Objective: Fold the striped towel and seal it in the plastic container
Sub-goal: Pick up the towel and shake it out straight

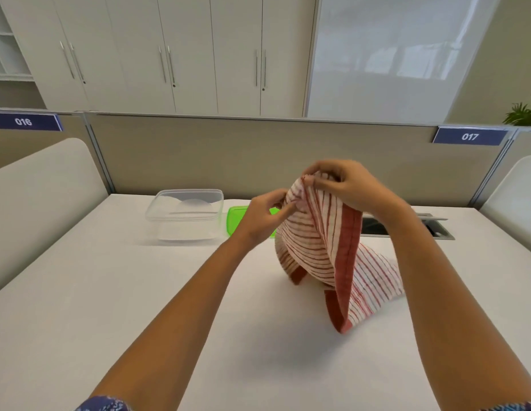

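The folding is only starting. The right hand (347, 185) pinches a top corner of the striped towel (326, 250), lifted above mid-surface with its tail dragging; the left hand (264, 216) has fingers (283, 207) clamped on the edge beside it. Next, find the matching corner (the plastic container (184, 215) and green lid (237, 219) wait toward the far edge).

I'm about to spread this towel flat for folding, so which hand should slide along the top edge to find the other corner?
Probably the left hand: it only pinches the striped towel loosely below the right hand, which holds the top corner.
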The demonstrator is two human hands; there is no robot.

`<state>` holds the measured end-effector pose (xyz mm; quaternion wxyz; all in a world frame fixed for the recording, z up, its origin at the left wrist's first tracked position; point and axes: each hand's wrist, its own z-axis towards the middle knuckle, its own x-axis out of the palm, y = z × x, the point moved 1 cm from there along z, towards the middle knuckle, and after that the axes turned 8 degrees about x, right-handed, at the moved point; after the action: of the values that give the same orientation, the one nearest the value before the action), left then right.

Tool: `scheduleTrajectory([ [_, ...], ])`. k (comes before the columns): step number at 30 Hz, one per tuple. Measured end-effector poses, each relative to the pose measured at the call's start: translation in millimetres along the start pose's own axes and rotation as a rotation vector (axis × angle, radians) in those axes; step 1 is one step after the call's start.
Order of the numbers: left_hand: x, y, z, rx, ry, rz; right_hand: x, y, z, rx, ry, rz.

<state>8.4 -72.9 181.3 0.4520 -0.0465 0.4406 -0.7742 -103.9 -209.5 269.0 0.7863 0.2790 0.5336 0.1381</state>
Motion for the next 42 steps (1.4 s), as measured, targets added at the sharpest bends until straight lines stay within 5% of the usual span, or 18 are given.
scheduleTrajectory([
  [10, -66, 21, -5, -0.14, -0.087, 0.413, -92, -10, -12, -0.005, -0.512, 0.04],
  [15, -95, 34, -18, -0.231, -0.278, 0.33, -112, -24, -23, 0.05, -0.638, 0.11],
  [24, -139, 9, -23, -0.245, -0.575, -0.221, -117, -49, -45, 0.224, -0.519, 0.178],
  [30, -174, -18, -19, -0.151, -0.535, -0.602, -125, -51, -59, 0.148, -0.383, 0.672],
  [35, -158, -11, -3, -0.372, -0.557, -0.137, -92, -77, -29, 0.451, -0.527, 0.191],
  [42, -95, -49, 21, -0.282, -0.544, 0.054, -39, -21, 0, 0.398, -0.445, 0.671],
])
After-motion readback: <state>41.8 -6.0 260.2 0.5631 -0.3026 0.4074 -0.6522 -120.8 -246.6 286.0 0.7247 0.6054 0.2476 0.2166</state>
